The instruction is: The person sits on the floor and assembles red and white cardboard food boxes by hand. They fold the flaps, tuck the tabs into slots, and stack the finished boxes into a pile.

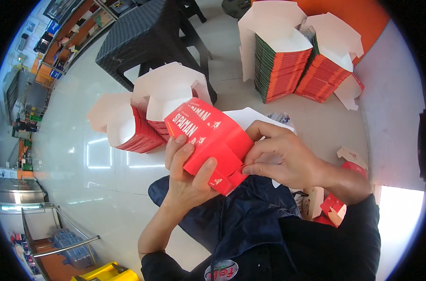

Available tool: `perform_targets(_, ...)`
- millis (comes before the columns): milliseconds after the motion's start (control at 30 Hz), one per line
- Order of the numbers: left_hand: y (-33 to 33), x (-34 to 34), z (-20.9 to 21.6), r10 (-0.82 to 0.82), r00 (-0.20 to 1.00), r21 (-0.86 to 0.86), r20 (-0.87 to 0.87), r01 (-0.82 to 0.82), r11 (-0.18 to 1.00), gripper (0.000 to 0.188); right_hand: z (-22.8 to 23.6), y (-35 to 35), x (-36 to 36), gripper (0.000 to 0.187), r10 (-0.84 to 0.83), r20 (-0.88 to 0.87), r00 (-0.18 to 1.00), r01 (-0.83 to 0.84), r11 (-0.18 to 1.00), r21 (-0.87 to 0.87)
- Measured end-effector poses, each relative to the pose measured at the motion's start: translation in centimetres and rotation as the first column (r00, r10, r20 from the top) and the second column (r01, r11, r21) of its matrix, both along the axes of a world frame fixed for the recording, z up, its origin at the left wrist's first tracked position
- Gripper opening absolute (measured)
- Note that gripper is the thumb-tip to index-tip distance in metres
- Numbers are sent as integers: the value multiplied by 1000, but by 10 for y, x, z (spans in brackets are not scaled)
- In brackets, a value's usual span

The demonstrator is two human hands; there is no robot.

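A red cardboard food box (217,143) with white printing is held up in front of my body, partly folded, its white inner side showing at the far right. My left hand (187,182) grips it from the near left, fingers spread along its red face. At the lower right edge my right hand (285,157) pinches a small red flap between thumb and forefinger. Just behind the box stand two nested stacks of red box blanks, a left one (135,131) and a taller one (175,91) partly hidden by the box.
Two tall stacks of red and green boxes (283,75) stand on the tiled floor (72,136) at the far right. A black woven stool (143,35) is at the back. Several loose folded boxes (332,206) lie by my right arm, near a white wall (386,107).
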State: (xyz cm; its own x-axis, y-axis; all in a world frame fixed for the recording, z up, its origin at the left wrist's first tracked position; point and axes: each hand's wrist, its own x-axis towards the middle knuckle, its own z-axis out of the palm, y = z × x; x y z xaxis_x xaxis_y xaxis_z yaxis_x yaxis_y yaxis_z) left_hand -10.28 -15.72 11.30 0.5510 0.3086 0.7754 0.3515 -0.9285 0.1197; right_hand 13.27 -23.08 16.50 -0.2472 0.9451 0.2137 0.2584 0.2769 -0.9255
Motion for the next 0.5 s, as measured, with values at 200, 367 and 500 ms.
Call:
perform_targets(200,2,-5,0,55,997,36,-46,-53,998,74,9,3,0,12,-25,55,998,24,999,22)
perform_targets(367,2,-2,-1,82,996,2,-31,-82,997,73,6,5,-4,14,-88,89,992,82,995,63)
perform_targets(500,0,-2,-3,92,995,-27,-31,-93,995,73,0,5,-10,17,-80,132,988,82,997,-7)
